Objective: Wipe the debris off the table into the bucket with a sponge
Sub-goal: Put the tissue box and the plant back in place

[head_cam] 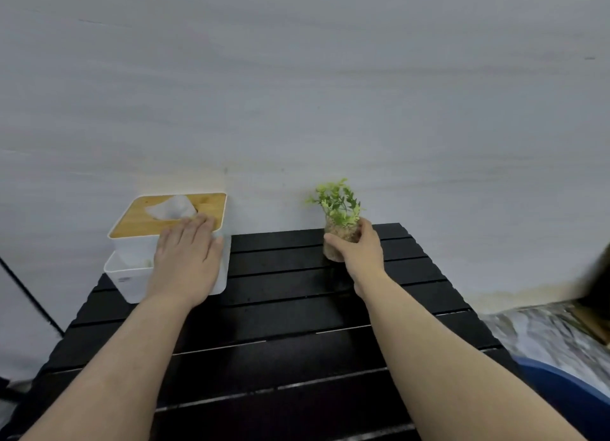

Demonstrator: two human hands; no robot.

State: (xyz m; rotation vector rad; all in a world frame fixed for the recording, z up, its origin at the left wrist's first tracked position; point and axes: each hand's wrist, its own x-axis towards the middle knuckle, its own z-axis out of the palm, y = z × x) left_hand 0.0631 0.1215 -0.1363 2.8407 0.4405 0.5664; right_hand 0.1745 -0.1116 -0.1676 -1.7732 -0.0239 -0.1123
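A black slatted table (280, 311) fills the lower middle of the head view. My left hand (185, 262) lies flat over the white tissue box (132, 275) at the table's far left corner, fingers together on its wooden lid (165, 224). My right hand (358, 247) is wrapped around the small pot of a green plant (338, 202) at the far edge of the table. The rim of a blue bucket (571, 397) shows at the lower right, beside the table. No sponge and no debris can be made out.
A pale wall rises right behind the table. A tissue sticks up from the box lid (173, 207). A patterned grey surface (541, 335) lies to the right, with a dark blurred object (599, 282) at the frame's right edge. A thin black leg (29, 295) slants at the left.
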